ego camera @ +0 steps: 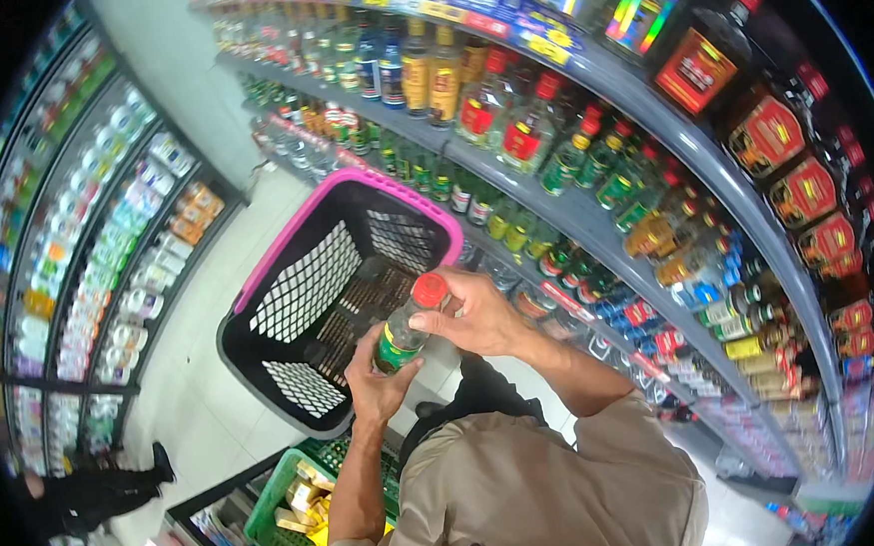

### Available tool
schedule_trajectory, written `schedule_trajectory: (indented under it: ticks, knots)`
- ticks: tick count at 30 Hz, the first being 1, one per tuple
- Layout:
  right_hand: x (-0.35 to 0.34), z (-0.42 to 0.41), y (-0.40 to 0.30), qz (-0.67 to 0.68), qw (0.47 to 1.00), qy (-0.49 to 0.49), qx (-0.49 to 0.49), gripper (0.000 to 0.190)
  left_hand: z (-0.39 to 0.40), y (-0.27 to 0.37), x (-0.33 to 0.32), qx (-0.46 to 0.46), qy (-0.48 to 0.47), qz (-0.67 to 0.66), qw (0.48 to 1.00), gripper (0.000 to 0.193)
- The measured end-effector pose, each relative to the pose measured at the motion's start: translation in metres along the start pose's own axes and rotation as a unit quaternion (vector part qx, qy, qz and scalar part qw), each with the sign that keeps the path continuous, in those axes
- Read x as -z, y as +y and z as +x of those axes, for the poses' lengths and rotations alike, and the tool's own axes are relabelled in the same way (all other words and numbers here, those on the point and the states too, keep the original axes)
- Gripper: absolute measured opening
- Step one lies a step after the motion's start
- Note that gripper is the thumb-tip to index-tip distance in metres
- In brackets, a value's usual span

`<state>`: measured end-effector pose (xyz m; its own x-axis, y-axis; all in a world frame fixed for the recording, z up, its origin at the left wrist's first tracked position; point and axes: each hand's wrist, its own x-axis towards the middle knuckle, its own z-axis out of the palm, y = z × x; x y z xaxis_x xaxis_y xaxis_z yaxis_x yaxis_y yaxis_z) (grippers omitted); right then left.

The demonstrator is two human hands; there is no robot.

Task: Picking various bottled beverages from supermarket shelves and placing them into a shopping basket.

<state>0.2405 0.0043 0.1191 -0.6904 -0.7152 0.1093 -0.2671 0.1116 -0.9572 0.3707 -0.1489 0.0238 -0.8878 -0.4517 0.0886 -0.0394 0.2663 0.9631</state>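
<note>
Both my hands hold one clear glass bottle (pixel 403 337) with a red cap and a green label, tilted in front of my chest. My left hand (pixel 383 374) wraps round its lower part at the label. The fingers of my right hand (pixel 469 312) grip it at the neck, just below the cap. Beyond the bottle stands a dark plastic shopping basket (pixel 235 345) with a pink rim and mesh sides; no goods show inside it. Similar bottles with red caps and green labels (pixel 565 161) stand on the shelf to the right.
Curved-looking grey shelves (pixel 553 213) full of bottles run along the right. More shelves (pixel 119 289) with white containers line the left. A green crate (pixel 267 501) with yellow packages stands by my left forearm. A person's dark-clothed leg (pixel 113 495) shows at lower left on the tiled floor.
</note>
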Motion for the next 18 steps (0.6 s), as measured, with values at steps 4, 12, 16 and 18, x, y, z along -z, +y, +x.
schedule_trajectory:
  ticks: [4,12,16,18]
  knots:
    - [0.018,-0.031,0.009,0.003,0.996,0.091,-0.023,0.029,0.004,0.002,-0.035,-0.020,-0.051,0.002,0.999,0.065]
    - [0.080,-0.069,0.022,-0.079,0.968,0.236,0.005,0.028,0.041,0.011,-0.128,-0.098,-0.152,0.029,0.983,0.064]
    - [0.131,-0.076,0.028,-0.157,0.942,0.293,0.043,0.029,0.065,0.052,-0.186,-0.153,-0.173,0.055,0.971,0.061]
    - [0.157,-0.079,0.024,-0.178,0.933,0.310,0.036,0.031,0.079,0.062,-0.218,-0.160,-0.176,0.043,0.970,0.059]
